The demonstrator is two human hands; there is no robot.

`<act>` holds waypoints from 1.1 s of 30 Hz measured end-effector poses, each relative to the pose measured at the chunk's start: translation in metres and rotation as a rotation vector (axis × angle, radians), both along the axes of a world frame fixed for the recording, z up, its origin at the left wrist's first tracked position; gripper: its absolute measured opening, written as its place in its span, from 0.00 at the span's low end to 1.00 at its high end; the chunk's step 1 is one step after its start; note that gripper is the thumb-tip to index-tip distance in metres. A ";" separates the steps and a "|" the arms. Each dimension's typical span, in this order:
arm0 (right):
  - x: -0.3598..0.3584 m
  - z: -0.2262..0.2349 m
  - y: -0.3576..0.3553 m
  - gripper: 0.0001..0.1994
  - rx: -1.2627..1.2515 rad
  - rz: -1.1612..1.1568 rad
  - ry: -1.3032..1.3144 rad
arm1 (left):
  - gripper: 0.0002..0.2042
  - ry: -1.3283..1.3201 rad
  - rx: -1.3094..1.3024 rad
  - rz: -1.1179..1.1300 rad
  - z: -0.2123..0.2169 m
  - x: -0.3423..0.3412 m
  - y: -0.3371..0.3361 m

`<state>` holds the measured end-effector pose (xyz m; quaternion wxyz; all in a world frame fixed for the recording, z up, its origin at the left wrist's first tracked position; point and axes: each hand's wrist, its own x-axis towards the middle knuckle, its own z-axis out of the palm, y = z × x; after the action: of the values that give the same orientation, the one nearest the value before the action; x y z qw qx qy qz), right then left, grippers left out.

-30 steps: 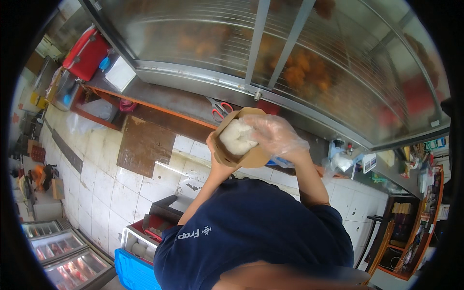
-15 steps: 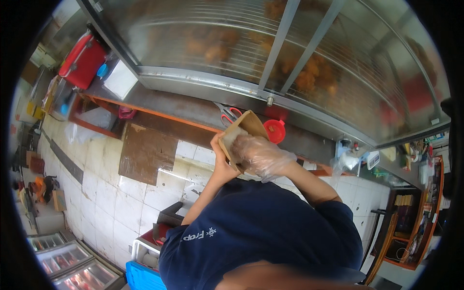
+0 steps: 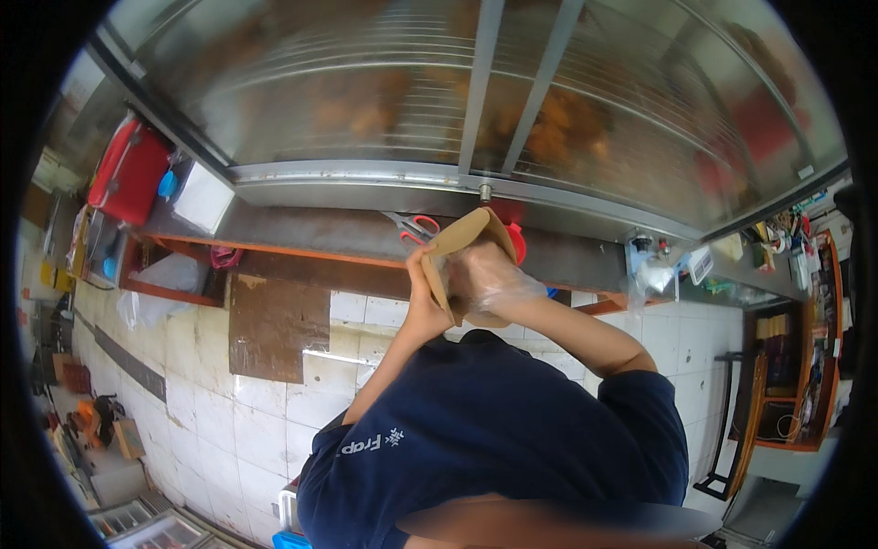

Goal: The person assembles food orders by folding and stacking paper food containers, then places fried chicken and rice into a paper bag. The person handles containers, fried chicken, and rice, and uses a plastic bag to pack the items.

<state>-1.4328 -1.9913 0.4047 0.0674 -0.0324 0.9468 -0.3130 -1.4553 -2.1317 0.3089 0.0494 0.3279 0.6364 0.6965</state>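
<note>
- A long glass display case [image 3: 476,101] runs across the top, with blurred golden fried food behind its sliding panes.
- Below it a dark steel counter ledge [image 3: 347,233] runs along a white tiled wall [image 3: 274,403].
- A red box [image 3: 128,174] sits at the ledge's far left end, a white container [image 3: 203,197] just beside it.
- The person, in a dark blue shirt [image 3: 494,439], holds a brown paper bag [image 3: 457,256] up in front of the case.
- The left hand [image 3: 425,297] is wrapped round the bag's edge, fingers clamped on the paper.
- The right hand [image 3: 489,284], in a clear plastic glove, is pushed into the bag's mouth; whether its fingers are apart or together cannot be told.
- Red-handled scissors [image 3: 416,227] lie on the ledge just behind the bag.
</note>
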 end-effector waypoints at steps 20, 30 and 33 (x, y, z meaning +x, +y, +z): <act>0.069 0.055 0.118 0.13 0.311 0.099 0.370 | 0.49 0.241 -0.143 0.167 0.011 0.022 0.127; 0.157 0.190 0.342 0.20 0.235 -1.148 1.376 | 0.51 -0.332 0.187 0.195 0.013 0.072 0.205; 0.139 0.201 0.385 0.24 0.367 -1.232 1.291 | 0.50 -0.422 0.194 0.293 0.013 0.091 0.211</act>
<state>-1.2936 -1.6058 0.6058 -0.6508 0.3213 0.6854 -0.0589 -1.3641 -1.9212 0.3215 0.0480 0.0833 0.5829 0.8068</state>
